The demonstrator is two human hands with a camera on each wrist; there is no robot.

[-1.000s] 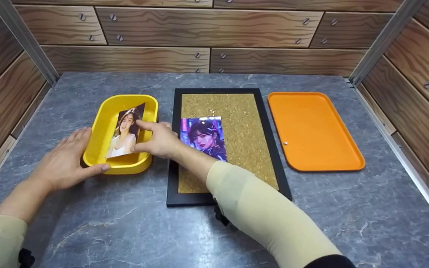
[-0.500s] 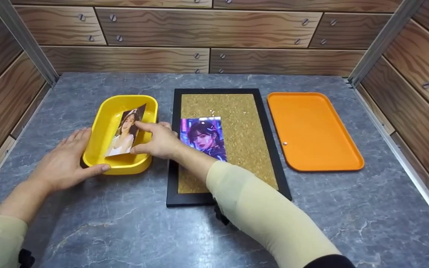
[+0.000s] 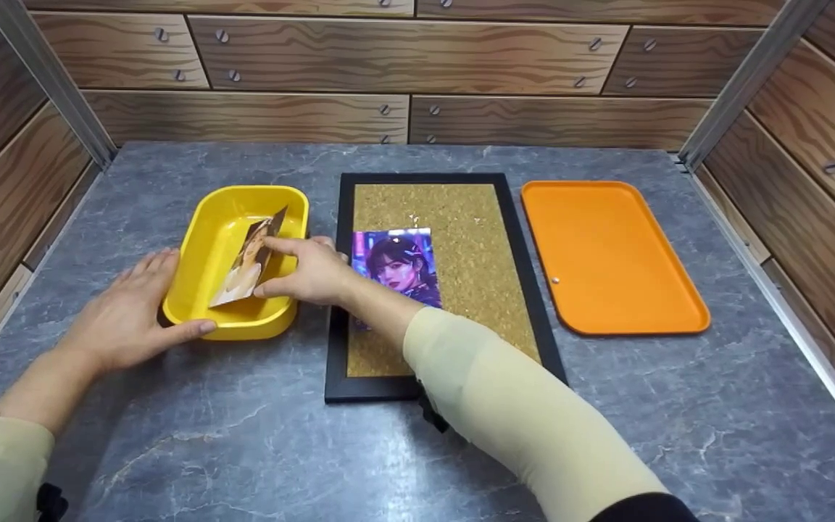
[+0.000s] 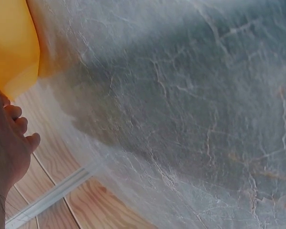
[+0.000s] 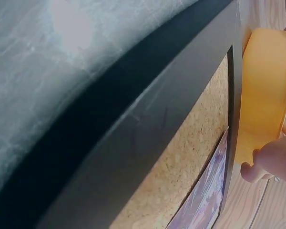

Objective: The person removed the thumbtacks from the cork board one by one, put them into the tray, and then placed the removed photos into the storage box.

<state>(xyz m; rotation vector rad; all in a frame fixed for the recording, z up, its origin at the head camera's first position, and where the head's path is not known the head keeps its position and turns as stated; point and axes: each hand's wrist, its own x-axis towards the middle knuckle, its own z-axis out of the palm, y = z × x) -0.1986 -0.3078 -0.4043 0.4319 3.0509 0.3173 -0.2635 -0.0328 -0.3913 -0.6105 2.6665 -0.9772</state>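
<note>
One portrait photo (image 3: 248, 259), tilted inside the yellow tray (image 3: 258, 329), long axis running front-left to back-right, lay just left of the nearer right hand (image 3: 314, 272), whose thumb and forefinger pinched it; left hand (image 3: 125, 315), fingers extended, against the tray.

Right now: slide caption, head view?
Left hand on bin, right hand holding tilted photo in it; corkboard and tray to the right.

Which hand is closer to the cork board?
Right. The right hand is at the photo in the yellow bin, beside the left edge of the cork board. The left hand is at the bin's left side, farther away.
</note>
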